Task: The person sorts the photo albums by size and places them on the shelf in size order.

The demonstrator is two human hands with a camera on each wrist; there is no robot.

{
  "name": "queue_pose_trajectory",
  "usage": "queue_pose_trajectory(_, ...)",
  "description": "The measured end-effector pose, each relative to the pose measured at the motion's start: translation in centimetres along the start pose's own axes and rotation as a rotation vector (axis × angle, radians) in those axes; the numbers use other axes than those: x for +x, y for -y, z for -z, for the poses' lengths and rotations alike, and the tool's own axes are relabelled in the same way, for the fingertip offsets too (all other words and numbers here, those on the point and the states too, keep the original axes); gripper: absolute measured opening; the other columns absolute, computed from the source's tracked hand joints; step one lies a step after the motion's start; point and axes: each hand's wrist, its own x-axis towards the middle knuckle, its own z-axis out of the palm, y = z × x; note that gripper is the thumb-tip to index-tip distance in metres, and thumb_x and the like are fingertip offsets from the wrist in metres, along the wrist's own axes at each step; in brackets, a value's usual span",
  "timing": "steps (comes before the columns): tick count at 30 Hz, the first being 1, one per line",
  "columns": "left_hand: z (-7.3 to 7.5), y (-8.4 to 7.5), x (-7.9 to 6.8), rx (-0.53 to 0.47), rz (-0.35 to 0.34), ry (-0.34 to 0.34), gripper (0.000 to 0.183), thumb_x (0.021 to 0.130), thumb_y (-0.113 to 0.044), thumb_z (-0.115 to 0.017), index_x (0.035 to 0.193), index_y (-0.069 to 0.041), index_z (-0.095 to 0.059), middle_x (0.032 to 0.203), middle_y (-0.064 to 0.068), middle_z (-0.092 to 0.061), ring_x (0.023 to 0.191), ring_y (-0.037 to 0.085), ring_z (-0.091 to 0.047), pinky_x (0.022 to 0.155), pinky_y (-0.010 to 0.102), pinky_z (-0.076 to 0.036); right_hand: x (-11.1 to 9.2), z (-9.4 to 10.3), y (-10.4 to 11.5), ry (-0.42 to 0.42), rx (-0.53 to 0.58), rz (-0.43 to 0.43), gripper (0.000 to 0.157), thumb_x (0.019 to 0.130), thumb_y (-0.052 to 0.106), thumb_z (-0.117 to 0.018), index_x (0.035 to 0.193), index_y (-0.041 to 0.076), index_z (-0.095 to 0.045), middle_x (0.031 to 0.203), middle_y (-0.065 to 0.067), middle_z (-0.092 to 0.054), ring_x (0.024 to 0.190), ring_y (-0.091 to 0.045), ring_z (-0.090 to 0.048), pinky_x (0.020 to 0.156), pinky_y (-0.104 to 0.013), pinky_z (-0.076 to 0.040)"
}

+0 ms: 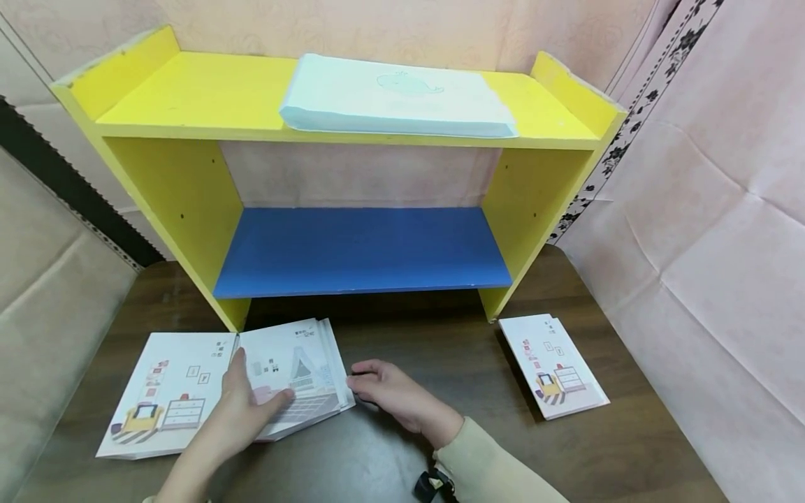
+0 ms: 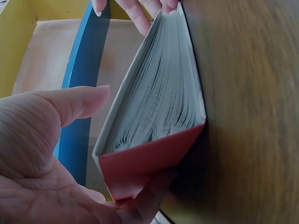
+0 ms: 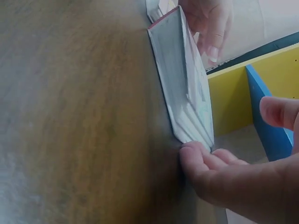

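A thick white hardback book point(image 1: 302, 370) with a grey-and-pink cover drawing lies on the table in the head view. Its red spine point(image 2: 145, 161) and bottom page edges show in the left wrist view. My left hand point(image 1: 242, 412) is at the spine side, fingers straight against it, thumb spread out over the cover. At the opposite edge, the fingertips of my right hand point(image 1: 402, 398) touch the book, with the thumb held apart in the right wrist view. Left of my left hand lies a white book point(image 1: 170, 398) with a yellow chair drawing.
A yellow shelf unit point(image 1: 541, 188) with a blue lower board point(image 1: 371, 251) stands behind the books. A pale blue whale-print pack point(image 1: 402, 98) lies on its top board. Several small white booklets point(image 1: 553, 367) are stacked at the right. Light cloth point(image 1: 711, 244) hangs around the table.
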Motion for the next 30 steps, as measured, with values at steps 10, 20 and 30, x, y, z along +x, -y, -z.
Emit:
queue_pose_trajectory(10,-0.2,0.0,-0.1,-0.007,-0.033,-0.009,0.123,0.084,-0.046,-0.072,0.145,0.010,0.019,0.149,0.041,0.009,0.136,0.058,-0.002,0.105,0.070,-0.014,0.0,0.1,0.2,-0.073,-0.111,-0.051,0.046,0.094,0.027,-0.064,0.128,-0.003,-0.053,0.109,-0.010,-0.065,0.099,-0.028,-0.063,0.090,-0.049,-0.048)
queue_pose_trajectory(20,0.2,-0.5,-0.1,-0.104,-0.002,0.079,0.120,0.086,-0.049,-0.069,0.147,0.003,0.020,0.151,0.038,-0.002,0.138,0.051,-0.013,0.107,0.065,-0.020,0.0,0.7,-0.2,-0.034,-0.154,-0.046,0.035,0.092,0.030,-0.066,0.113,0.002,-0.064,0.096,-0.005,-0.064,0.083,-0.020,-0.060,0.073,-0.034,-0.050)
queue_pose_trajectory(30,-0.9,-1.6,-1.0,-0.219,-0.024,0.094,0.113,0.087,-0.042,-0.071,0.151,-0.003,0.014,0.147,0.029,-0.026,0.117,0.032,-0.053,0.092,0.043,-0.049,-0.9,0.8,-0.1,-0.007,-0.324,0.072,0.048,0.086,0.034,-0.074,0.113,0.004,-0.048,0.097,-0.006,-0.059,0.081,-0.016,-0.058,0.066,-0.031,-0.049)
